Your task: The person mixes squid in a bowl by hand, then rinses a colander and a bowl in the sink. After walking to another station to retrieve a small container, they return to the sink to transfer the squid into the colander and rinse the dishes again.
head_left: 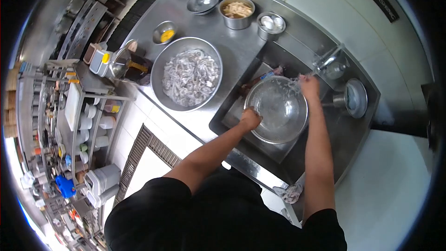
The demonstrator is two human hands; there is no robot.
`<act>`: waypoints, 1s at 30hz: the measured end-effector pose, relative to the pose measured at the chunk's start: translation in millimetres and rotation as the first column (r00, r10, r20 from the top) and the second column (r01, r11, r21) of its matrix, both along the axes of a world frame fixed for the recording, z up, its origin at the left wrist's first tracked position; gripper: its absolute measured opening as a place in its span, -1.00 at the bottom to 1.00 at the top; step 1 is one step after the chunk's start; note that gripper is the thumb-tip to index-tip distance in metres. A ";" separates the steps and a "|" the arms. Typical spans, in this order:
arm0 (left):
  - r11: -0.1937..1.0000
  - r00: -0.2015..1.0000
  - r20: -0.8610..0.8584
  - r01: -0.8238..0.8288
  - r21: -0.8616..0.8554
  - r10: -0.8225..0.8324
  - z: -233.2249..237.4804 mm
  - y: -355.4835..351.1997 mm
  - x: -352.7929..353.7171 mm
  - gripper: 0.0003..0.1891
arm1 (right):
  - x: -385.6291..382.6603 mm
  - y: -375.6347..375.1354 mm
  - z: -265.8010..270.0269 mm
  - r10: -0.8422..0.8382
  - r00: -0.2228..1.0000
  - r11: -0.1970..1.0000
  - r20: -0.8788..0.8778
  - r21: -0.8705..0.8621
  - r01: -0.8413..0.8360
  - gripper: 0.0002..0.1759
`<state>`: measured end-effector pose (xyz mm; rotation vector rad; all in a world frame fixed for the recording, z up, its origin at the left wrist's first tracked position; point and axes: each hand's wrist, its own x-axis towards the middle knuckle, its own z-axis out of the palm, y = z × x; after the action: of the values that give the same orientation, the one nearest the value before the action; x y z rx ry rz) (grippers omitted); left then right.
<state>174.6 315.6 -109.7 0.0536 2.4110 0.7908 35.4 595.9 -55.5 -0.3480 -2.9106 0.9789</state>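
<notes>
A wide metal bowl (pixel 281 111) is tilted over the sink (pixel 227 111), its inside wet and shiny. My left hand (pixel 251 119) grips its left rim, fingers wrapped over the edge. At the upper right rim my right hand (pixel 309 86) is closed beside the faucet (pixel 328 59); what it holds, if anything, is too small to make out. Left of the sink, on the steel counter (pixel 239 49), stands a large bowl (pixel 154 72) full of greyish-white seafood pieces (pixel 190 76). Behind the bowl in the sink lies a partly hidden package (pixel 265 76).
Along the counter's back stand a metal bowl (pixel 203 2), a pot of pale strips (pixel 237 10) and a small pot with white items (pixel 271 24). A small bowl with yellow contents (pixel 165 33) sits at left. Right of the sink is a pan (pixel 356 98); a cloth (pixel 291 193) hangs in front.
</notes>
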 end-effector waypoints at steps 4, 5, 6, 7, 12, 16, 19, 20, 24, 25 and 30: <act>0.943 0.957 0.070 -0.288 0.165 0.280 22.0 -13.8 15.2 -0.45 | -12.9 77.2 -17.2 0.165 0.897 0.909 -0.410 0.416 0.023 -0.73; 0.948 0.959 0.029 -0.283 0.143 0.282 -9.8 -16.4 22.5 -0.39 | -18.3 80.5 -22.3 0.100 0.927 0.941 -0.363 0.337 0.030 -0.72; 0.968 0.979 0.004 -0.202 0.150 0.204 -6.9 -20.7 22.9 -0.35 | -25.8 81.2 -25.7 0.040 0.950 0.965 -0.308 0.257 0.043 -0.70; 0.981 0.992 -0.021 -0.119 0.153 0.124 4.9 -27.9 23.8 -0.31 | -30.6 80.6 -26.5 -0.018 0.969 0.982 -0.246 0.177 0.063 -0.68; 0.755 0.868 0.407 -0.464 0.463 0.285 85.6 -71.6 22.0 -0.25 | -40.1 79.1 -19.9 -0.216 0.922 0.628 0.320 -0.678 0.382 -0.78; 0.308 0.687 0.620 -0.725 0.616 0.378 93.5 -121.2 44.4 -0.19 | -50.4 90.6 5.7 -0.281 0.866 0.460 0.414 -0.733 0.500 -0.80; -0.008 0.508 0.774 -0.834 0.552 0.378 114.4 -155.8 50.9 -0.19 | -51.3 92.4 11.3 -0.320 0.848 0.315 0.424 -0.796 0.517 -0.67; -0.092 0.462 0.800 -0.843 0.531 0.384 117.9 -166.6 52.1 -0.18 | -47.5 87.4 11.9 -0.335 0.859 0.296 0.388 -0.822 0.487 -0.66; -0.272 0.384 0.816 -0.807 0.524 0.432 124.0 -202.6 51.1 -0.14 | 18.6 78.1 -22.2 -0.600 0.784 0.384 0.160 -0.801 0.458 -0.59; -0.263 0.367 0.799 -0.808 0.527 0.476 127.4 -207.4 48.1 -0.14 | 46.5 82.7 -65.3 -0.685 0.725 0.445 0.063 -0.752 0.486 -0.58; -0.125 0.388 0.739 -0.837 0.533 0.551 110.3 -245.4 35.2 -0.39 | 229.0 29.3 -186.1 -0.786 0.526 0.579 0.325 0.089 0.811 -0.21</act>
<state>209.8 70.2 0.6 -1.0307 1.1555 2.3911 264.4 625.2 -241.6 -1.8239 -2.3877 0.8782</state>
